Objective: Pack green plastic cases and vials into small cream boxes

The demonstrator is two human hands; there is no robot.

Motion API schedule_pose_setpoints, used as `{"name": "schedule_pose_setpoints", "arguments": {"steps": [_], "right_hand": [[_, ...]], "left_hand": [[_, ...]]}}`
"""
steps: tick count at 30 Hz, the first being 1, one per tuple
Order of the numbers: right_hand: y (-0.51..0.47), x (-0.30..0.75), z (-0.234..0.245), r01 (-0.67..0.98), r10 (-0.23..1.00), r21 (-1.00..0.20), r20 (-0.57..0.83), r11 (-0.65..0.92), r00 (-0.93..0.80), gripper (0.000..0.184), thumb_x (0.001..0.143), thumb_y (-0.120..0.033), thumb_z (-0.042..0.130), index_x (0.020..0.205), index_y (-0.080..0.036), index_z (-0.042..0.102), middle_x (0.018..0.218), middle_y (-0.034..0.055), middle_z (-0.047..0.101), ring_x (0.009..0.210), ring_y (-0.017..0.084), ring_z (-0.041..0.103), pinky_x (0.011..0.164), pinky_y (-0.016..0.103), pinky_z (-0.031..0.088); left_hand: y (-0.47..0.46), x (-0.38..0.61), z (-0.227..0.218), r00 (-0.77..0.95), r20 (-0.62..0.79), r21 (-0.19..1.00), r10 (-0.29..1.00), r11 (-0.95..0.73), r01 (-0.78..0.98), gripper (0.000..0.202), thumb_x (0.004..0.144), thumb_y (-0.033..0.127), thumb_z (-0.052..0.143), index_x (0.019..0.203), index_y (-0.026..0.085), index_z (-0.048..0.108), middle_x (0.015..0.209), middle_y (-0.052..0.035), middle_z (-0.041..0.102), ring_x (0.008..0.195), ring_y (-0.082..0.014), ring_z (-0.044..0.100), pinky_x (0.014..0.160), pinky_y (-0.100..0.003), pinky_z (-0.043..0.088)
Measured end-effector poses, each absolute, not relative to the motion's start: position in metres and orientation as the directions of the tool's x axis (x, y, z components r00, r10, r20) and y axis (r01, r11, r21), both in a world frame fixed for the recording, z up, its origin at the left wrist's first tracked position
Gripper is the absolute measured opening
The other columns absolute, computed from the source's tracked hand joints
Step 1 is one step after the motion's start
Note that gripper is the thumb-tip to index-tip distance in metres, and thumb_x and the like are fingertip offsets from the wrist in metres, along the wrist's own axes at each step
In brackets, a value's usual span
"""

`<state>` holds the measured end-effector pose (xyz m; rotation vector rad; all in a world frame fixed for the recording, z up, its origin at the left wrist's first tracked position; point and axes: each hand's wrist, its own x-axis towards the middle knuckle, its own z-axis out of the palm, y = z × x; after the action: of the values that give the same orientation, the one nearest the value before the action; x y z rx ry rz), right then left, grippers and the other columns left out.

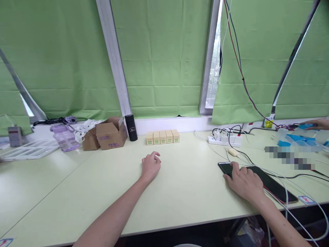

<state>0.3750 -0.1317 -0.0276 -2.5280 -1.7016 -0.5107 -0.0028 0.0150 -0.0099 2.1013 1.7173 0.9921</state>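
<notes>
My left hand (150,165) rests on the pale table (108,192) with its fingers loosely curled under and nothing in them. Behind it stands a row of several small beige boxes (162,137) with green labels. My right hand (243,181) lies flat, fingers stretched out, on a black phone (223,167) at the right. A second dark phone (276,187) lies beside it with cables running over it.
A white power strip (225,139) with tangled cables sits behind the phones. At the back left are an open cardboard box (111,134), a black cylinder (131,127), a purple bottle (64,137) and a white tray (28,150). Another person's hand (317,124) touches blue items at far right.
</notes>
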Motion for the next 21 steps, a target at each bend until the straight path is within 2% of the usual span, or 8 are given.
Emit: {"name": "schedule_pose_setpoints", "arguments": {"steps": [2, 4, 7, 9, 10, 12, 15, 21], "right_hand": [[-0.136, 0.383, -0.031, 0.925, 0.894, 0.079, 0.302, -0.371, 0.333, 0.065, 0.098, -0.060, 0.048, 0.141, -0.012, 0.049, 0.104, 0.0244, 0.073, 0.103, 0.044, 0.071, 0.087, 0.051, 0.050], [-0.141, 0.396, -0.034, 0.941, 0.895, -0.064, 0.291, -0.333, 0.337, 0.068, 0.099, -0.065, 0.041, 0.143, -0.014, 0.047, 0.110, 0.0225, 0.074, 0.104, 0.043, 0.071, 0.088, 0.051, 0.051], [-0.152, 0.419, -0.040, 0.885, 0.886, -0.396, 0.280, -0.245, 0.370, 0.059, 0.101, -0.063, 0.035, 0.140, -0.021, 0.049, 0.125, 0.0175, 0.072, 0.108, 0.035, 0.072, 0.090, 0.046, 0.054], [-0.160, 0.433, -0.044, 0.837, 0.892, -0.527, 0.295, -0.146, 0.342, 0.051, 0.102, -0.058, 0.037, 0.134, -0.023, 0.056, 0.129, 0.0144, 0.071, 0.108, 0.030, 0.072, 0.091, 0.041, 0.055], [-0.164, 0.438, -0.047, 0.829, 0.889, -0.550, 0.324, -0.101, 0.323, 0.048, 0.102, -0.056, 0.038, 0.132, -0.024, 0.059, 0.132, 0.0132, 0.070, 0.112, 0.029, 0.071, 0.094, 0.040, 0.055], [-0.172, 0.446, -0.052, 0.848, 0.877, -0.530, 0.397, -0.022, 0.271, 0.044, 0.103, -0.051, 0.038, 0.126, -0.024, 0.065, 0.137, 0.0118, 0.067, 0.123, 0.029, 0.066, 0.103, 0.041, 0.052], [-0.178, 0.451, -0.058, 0.906, 0.859, -0.422, 0.474, 0.029, 0.193, 0.042, 0.104, -0.042, 0.037, 0.121, -0.024, 0.071, 0.141, 0.0107, 0.065, 0.135, 0.030, 0.057, 0.115, 0.045, 0.044], [-0.156, 0.452, -0.059, 0.991, 0.882, -0.132, 0.464, -0.021, 0.081, 0.039, 0.101, -0.035, 0.041, 0.117, -0.027, 0.076, 0.137, 0.0101, 0.066, 0.138, 0.033, 0.049, 0.115, 0.054, 0.043]], "left_hand": [[0.016, -0.003, -0.011, 0.076, 0.348, 0.576, 0.934, -0.278, 0.769, 0.026, 0.089, 0.013, 0.047, 0.104, 0.027, 0.063, 0.084, -0.0009, 0.078, 0.110, -0.0265, 0.068, 0.103, -0.044, 0.036], [0.017, -0.004, -0.012, 0.084, 0.356, 0.564, 0.931, -0.286, 0.774, 0.027, 0.088, 0.012, 0.047, 0.104, 0.027, 0.063, 0.084, -0.0005, 0.078, 0.110, -0.0266, 0.068, 0.102, -0.043, 0.036], [0.018, -0.005, -0.012, 0.094, 0.360, 0.538, 0.928, -0.288, 0.792, 0.027, 0.086, 0.011, 0.048, 0.102, 0.027, 0.063, 0.085, -0.0005, 0.078, 0.109, -0.0270, 0.067, 0.101, -0.043, 0.036], [0.019, -0.005, -0.011, 0.095, 0.355, 0.525, 0.930, -0.282, 0.803, 0.027, 0.085, 0.010, 0.048, 0.100, 0.026, 0.064, 0.086, -0.0010, 0.078, 0.109, -0.0275, 0.067, 0.100, -0.043, 0.036], [0.019, -0.005, -0.011, 0.091, 0.351, 0.522, 0.932, -0.276, 0.807, 0.027, 0.085, 0.009, 0.048, 0.099, 0.026, 0.064, 0.086, -0.0013, 0.078, 0.110, -0.0278, 0.067, 0.100, -0.044, 0.036], [0.019, -0.005, -0.010, 0.091, 0.347, 0.518, 0.934, -0.271, 0.811, 0.027, 0.084, 0.009, 0.048, 0.099, 0.025, 0.064, 0.086, -0.0020, 0.079, 0.110, -0.0282, 0.066, 0.100, -0.044, 0.037], [0.019, -0.005, -0.010, 0.098, 0.349, 0.509, 0.932, -0.276, 0.815, 0.027, 0.084, 0.009, 0.049, 0.098, 0.026, 0.065, 0.086, -0.0023, 0.079, 0.110, -0.0278, 0.067, 0.100, -0.043, 0.037], [0.020, -0.006, -0.010, 0.106, 0.342, 0.503, 0.934, -0.277, 0.819, 0.026, 0.084, 0.010, 0.049, 0.098, 0.025, 0.064, 0.087, -0.0017, 0.079, 0.111, -0.0276, 0.067, 0.100, -0.043, 0.037]]}}
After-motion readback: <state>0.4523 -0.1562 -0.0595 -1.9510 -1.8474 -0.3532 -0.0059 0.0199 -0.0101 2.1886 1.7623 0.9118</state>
